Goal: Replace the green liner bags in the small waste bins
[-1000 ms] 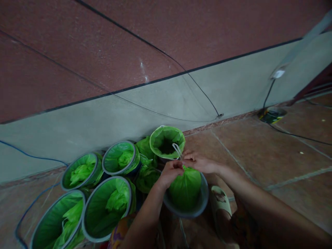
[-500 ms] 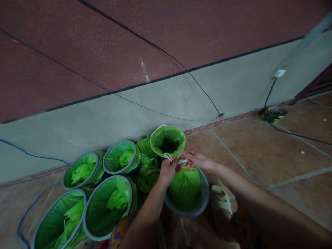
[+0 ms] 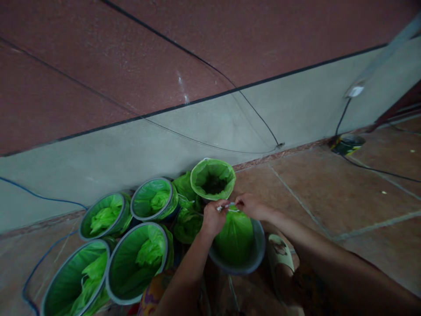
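Observation:
My left hand (image 3: pixel 213 217) and my right hand (image 3: pixel 250 205) meet over the gathered neck of a green plastic bag (image 3: pixel 234 235) that sits in a grey pot (image 3: pixel 258 250). Both hands pinch a thin white string (image 3: pixel 226 207) stretched between them at the bag's top. Just beyond the hands stands an open green-lined pot (image 3: pixel 213 179).
Several more grey pots lined with green bags (image 3: pixel 137 259) crowd the floor to the left, against a grey and maroon wall (image 3: pixel 131 145). A blue cable (image 3: pixel 36 197) and black cables (image 3: pixel 256 118) run along it. My sandalled foot (image 3: pixel 279 256) rests on brown tiles.
The white string's loop, raised above the bag a second ago, has been pulled down tight between my hands at the bag's neck. My hands have drawn closer together.

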A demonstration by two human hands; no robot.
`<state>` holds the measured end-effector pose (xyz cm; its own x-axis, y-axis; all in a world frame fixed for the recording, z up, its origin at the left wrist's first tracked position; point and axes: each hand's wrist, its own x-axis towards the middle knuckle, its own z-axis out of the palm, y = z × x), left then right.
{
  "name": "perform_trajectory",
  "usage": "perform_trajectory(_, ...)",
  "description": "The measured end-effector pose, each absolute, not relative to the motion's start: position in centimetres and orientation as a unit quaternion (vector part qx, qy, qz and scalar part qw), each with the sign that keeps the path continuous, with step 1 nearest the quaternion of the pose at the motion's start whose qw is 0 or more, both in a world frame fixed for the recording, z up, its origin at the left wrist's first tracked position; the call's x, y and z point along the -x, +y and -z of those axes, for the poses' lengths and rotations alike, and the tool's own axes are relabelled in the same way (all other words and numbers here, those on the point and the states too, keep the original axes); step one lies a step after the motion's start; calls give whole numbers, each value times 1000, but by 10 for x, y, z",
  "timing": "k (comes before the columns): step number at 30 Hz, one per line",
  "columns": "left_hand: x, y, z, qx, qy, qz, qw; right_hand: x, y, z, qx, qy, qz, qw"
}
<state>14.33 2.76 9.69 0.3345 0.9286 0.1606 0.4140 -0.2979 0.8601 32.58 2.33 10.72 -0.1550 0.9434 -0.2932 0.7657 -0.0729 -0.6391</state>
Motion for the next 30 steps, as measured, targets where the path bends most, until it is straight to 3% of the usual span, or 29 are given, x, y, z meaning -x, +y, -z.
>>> perform_trajectory(3, -145, 23, -97, -745, 409, -382, 363, -324, 25, -111, 647, -690, -306, 109)
perform_trajectory(6, -148, 19, -97, -729, 390, -422, 372, -321, 25, -120, 619, -703, -325, 130)
perform_trajectory(13, -159, 12, -106, -572, 473, -446, 500, -315, 16, -140, 522, -586, -573, 236)
perform_trajectory(17, -159, 10, -116, -564, 493, -444, 492, -314, 17, -141, 518, -530, -612, 276)
perform_trajectory(20, -156, 15, -111, -567, 510, -428, 485, -315, 20, -134, 555, -555, -564, 254)
perform_trajectory(23, -149, 22, -101, -590, 528, -379, 480, -317, 22, -127, 611, -630, -445, 180)
perform_trajectory(27, -139, 27, -90, -660, 580, -279, 388, -319, 22, -118, 687, -668, -277, 71)
perform_trajectory(30, -137, 24, -84, -681, 607, -217, 349, -319, 21, -108, 716, -652, -247, 37)
